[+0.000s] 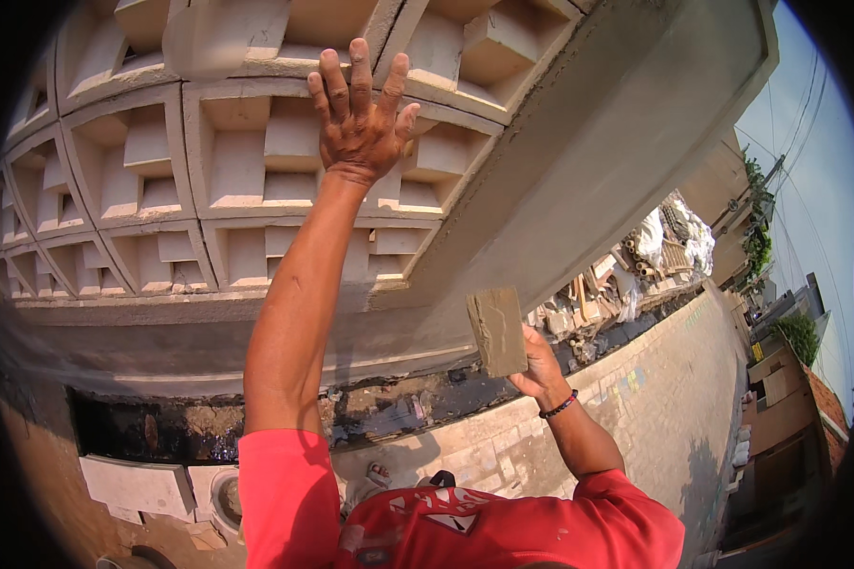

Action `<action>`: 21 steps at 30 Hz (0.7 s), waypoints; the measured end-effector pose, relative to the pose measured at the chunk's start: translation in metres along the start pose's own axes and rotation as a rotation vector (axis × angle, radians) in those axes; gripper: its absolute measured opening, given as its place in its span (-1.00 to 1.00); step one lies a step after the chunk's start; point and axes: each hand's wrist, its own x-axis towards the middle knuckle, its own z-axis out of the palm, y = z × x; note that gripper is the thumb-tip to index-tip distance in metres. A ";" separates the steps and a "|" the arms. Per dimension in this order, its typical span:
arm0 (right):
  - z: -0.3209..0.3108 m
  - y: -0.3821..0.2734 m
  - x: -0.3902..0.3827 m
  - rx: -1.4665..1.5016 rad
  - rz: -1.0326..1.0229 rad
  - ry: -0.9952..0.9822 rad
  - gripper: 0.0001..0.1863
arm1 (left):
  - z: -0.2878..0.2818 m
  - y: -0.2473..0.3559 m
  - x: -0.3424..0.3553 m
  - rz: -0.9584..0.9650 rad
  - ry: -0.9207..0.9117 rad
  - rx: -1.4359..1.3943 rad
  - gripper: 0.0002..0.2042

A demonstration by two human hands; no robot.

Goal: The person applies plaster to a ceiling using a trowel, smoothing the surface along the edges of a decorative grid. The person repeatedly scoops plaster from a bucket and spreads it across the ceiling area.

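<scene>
My left hand [359,133] lies spread against the wall of pale concrete ventilation blocks [232,156], fingers apart across the joint between two rows. Lower and to the right, my right hand [541,365] grips a flat rectangular board [493,332] coated with grey-olive, wet-looking mortar, held out from the plastered pillar [579,152] at the block wall's right edge. The board hides part of my right fingers; whether it has a handle I cannot see.
A gutter of dark water [123,427] runs along the wall's foot, with concrete slabs [138,488] and a round container [226,498] beside it. A paved lane [655,398] runs right, past a heap of debris [674,237] and low buildings [778,417]. Overhead wires cross the sky.
</scene>
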 end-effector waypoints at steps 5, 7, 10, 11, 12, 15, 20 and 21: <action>-0.033 0.034 -0.064 0.141 0.039 0.072 -0.51 | -0.008 0.000 0.005 0.004 -0.033 -0.009 -0.34; -0.038 0.042 -0.084 0.156 0.031 0.154 -0.52 | -0.023 -0.001 0.010 0.004 -0.040 -0.064 -0.31; -0.051 0.050 -0.106 0.152 0.021 0.206 -0.54 | -0.054 0.017 0.000 -0.035 -0.030 -0.187 -0.30; -0.056 0.053 -0.115 0.151 0.015 0.228 -0.55 | -0.064 0.032 -0.016 -0.071 -0.088 -0.237 -0.32; -0.056 0.056 -0.118 0.163 0.013 0.219 -0.55 | -0.082 0.040 -0.035 -0.101 -0.144 -0.272 -0.34; -0.044 0.065 -0.122 0.196 0.024 0.188 -0.56 | -0.125 0.041 -0.140 -0.281 -0.556 -0.491 -0.40; -0.013 0.100 -0.109 0.236 0.099 0.058 -0.57 | -0.262 -0.040 -0.384 -0.641 -1.897 -0.262 -0.31; -0.012 0.110 -0.108 0.228 0.115 0.037 -0.57 | -0.302 -0.057 -0.426 -0.650 -2.040 -0.208 -0.34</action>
